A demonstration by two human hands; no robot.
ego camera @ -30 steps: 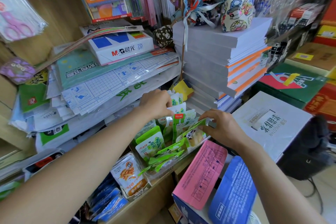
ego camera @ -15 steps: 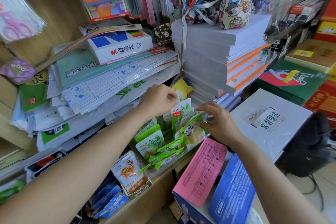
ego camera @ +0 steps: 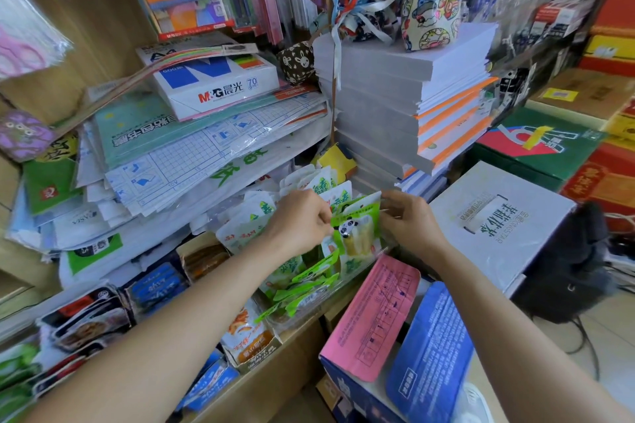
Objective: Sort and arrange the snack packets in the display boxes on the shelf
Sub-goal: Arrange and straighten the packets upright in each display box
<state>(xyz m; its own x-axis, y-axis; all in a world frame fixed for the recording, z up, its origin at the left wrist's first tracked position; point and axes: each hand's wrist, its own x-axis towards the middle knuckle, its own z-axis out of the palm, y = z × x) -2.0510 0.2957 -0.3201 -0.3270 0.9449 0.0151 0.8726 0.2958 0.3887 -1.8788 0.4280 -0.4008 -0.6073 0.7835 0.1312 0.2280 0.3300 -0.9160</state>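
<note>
1. Your left hand (ego camera: 302, 221) has its fingers curled and pinches the left edge of the green panda packet (ego camera: 357, 233).
2. Your right hand (ego camera: 410, 223) grasps the same packet at its upper right corner, with thumb and fingertips closed on the edge.
3. The packet stands upright between your two hands, over the back end of the clear display box (ego camera: 304, 314). That box sits at the front edge of the wooden shelf (ego camera: 285, 366), toward its right end.
4. More green packets (ego camera: 302, 280) lie tilted in that box, in front of the one you hold.
5. White-and-green packets (ego camera: 319, 184) stand just behind your hands, near the foot of the stack of notebooks (ego camera: 395, 96).
6. Left of the clear box, an open carton of orange-printed packets (ego camera: 251, 336) sits at the shelf's front edge — blue packets (ego camera: 158, 285) lie further left.
7. Beside the shelf's right end a carton with pink and blue flaps (ego camera: 374, 316) stands open, and a white carton (ego camera: 498, 216) sits behind it.
</note>
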